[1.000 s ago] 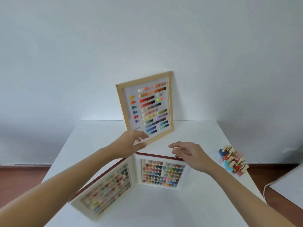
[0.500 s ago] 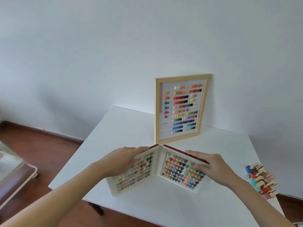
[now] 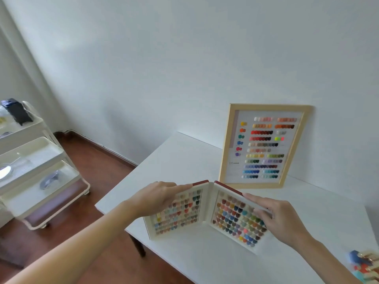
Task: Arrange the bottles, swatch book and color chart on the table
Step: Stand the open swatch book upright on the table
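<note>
The swatch book (image 3: 207, 212) stands open in a V on the white table (image 3: 184, 160), showing two pages of small coloured chips and a dark red cover edge. My left hand (image 3: 158, 198) holds the top of its left page. My right hand (image 3: 276, 216) grips the top edge of its right page. Behind the book, the wood-framed color chart (image 3: 264, 146) leans upright against the wall. The small bottles (image 3: 364, 267) with gold caps lie in a cluster at the table's right edge, partly cut off by the frame.
A cream tiered cart (image 3: 34, 173) on wheels stands on the brown floor at the left, with a dark object (image 3: 16, 110) on its top shelf. The table's near-left corner and edge lie just below the book. A white wall backs the table.
The view has swung further left, bringing the cart into sight. The book has been folded into a tighter V, and both hands have stayed on its top edges.
</note>
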Demonstrator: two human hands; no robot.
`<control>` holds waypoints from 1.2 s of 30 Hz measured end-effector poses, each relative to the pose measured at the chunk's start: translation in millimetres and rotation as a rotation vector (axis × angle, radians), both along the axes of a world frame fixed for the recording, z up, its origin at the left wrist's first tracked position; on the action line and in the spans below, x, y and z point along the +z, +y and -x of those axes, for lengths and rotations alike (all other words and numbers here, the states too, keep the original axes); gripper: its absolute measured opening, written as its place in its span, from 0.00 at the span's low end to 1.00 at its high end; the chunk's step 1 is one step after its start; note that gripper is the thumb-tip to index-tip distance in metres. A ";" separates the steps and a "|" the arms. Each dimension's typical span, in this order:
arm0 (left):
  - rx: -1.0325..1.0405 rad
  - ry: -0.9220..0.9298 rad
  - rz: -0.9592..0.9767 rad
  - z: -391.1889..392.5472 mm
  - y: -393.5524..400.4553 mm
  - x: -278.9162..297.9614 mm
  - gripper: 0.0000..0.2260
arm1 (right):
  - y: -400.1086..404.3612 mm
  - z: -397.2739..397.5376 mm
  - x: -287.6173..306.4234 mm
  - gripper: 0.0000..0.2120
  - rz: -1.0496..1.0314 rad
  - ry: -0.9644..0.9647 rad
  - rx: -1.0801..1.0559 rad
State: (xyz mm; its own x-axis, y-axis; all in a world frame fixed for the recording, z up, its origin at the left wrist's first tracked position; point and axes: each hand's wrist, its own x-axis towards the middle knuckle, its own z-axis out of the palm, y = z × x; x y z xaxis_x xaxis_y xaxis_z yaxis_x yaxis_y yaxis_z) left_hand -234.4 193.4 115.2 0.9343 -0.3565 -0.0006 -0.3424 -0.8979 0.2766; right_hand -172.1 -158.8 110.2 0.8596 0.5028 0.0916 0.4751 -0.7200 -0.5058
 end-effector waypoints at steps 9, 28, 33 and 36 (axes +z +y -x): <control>0.211 -0.032 0.042 -10.9 75.7 14.3 0.26 | 96.2 -57.5 9.5 0.26 -0.030 -0.100 0.118; 0.493 -0.011 0.122 -125.9 205.8 -2.3 0.27 | 281.6 -190.8 -11.6 0.24 -0.065 -0.127 0.085; 0.538 -0.003 0.164 -144.9 211.2 -6.6 0.28 | 299.8 -210.4 -13.5 0.23 -0.073 -0.120 0.074; 0.565 0.001 0.173 -152.4 212.3 -9.3 0.29 | 306.1 -218.6 -14.1 0.23 -0.062 -0.113 0.076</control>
